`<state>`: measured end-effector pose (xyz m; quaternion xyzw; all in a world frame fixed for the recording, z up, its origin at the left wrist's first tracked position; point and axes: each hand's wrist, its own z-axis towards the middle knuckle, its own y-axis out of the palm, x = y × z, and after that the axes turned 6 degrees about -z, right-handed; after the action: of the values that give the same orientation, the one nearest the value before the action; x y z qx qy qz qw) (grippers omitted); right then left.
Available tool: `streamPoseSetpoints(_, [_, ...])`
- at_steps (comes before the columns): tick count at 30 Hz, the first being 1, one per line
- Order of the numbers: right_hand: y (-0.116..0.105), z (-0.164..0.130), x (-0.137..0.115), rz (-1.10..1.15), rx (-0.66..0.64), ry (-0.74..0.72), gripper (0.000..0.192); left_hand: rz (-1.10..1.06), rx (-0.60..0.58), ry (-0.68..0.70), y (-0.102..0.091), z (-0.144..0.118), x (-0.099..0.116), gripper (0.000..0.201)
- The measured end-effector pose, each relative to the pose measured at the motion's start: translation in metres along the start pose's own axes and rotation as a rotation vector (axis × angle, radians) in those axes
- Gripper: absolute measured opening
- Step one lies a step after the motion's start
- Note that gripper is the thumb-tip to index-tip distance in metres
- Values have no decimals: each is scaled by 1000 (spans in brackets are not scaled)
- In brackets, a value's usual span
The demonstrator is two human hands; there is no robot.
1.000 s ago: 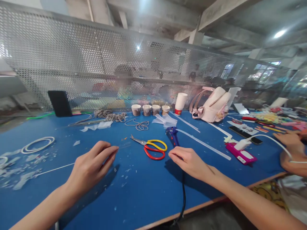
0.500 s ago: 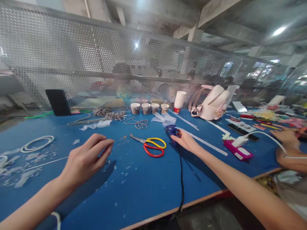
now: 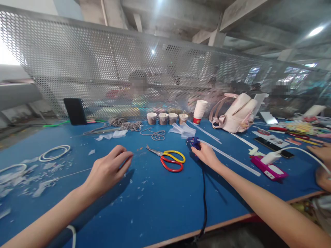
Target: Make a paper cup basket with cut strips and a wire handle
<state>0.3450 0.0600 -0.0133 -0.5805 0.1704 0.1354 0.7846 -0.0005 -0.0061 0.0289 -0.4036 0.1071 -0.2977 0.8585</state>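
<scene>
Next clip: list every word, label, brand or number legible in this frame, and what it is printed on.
None can be read.
Paper cup stack: a red band at the base, any print on it too blurred to read.
Pink device: a white patch, no characters legible.
Flat dark item with a white sheet: dark marks, too small to read.
Small cups: patterned, no text discernible.
Blue tool under the right hand: no marking visible.

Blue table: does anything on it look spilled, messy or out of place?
Yes. Small pale scraps lie scattered over the left part of the blue table, beside the white rings and near the left hand. The right hand grips a blue tool whose black cord hangs over the front edge.
</scene>
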Motion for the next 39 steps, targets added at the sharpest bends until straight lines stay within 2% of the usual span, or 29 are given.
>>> streamPoseSetpoints(5, [2,1,-2,-46,-28,-14,18,-2,-94,-59,7,1,2,33])
streamPoseSetpoints(8, [-5,0,-2,-81,-48,-18,22,33,-165,-89,10,1,4,36])
streamPoseSetpoints(13, [-29,-32,-5,-199,-42,39,31,60,-222,-128,9,3,3,35])
streamPoseSetpoints(16, [-38,-55,-24,-195,-134,-93,31,67,-251,-149,9,9,-2,34])
streamPoseSetpoints(18, [-38,-57,-46,-141,-192,-218,26,68,-257,-176,10,13,-5,34])
streamPoseSetpoints(21, [-26,-28,-87,-90,-199,-364,17,30,-230,-226,11,16,-10,33])
streamPoseSetpoints(23, [-11,7,-114,-102,-183,-390,13,-6,-194,-251,11,13,-13,32])
streamPoseSetpoints(27, [24,80,-154,-177,-208,-387,20,-53,-115,-280,7,1,-20,31])
streamPoseSetpoints(29, [40,107,-166,-223,-235,-381,27,-71,-77,-288,3,-3,-23,30])
streamPoseSetpoints(32, [62,132,-176,-278,-271,-370,29,-84,-26,-282,-5,-4,-26,30])
streamPoseSetpoints(39, [105,151,-187,-372,-309,-343,30,-61,87,-300,-24,-1,-36,29])
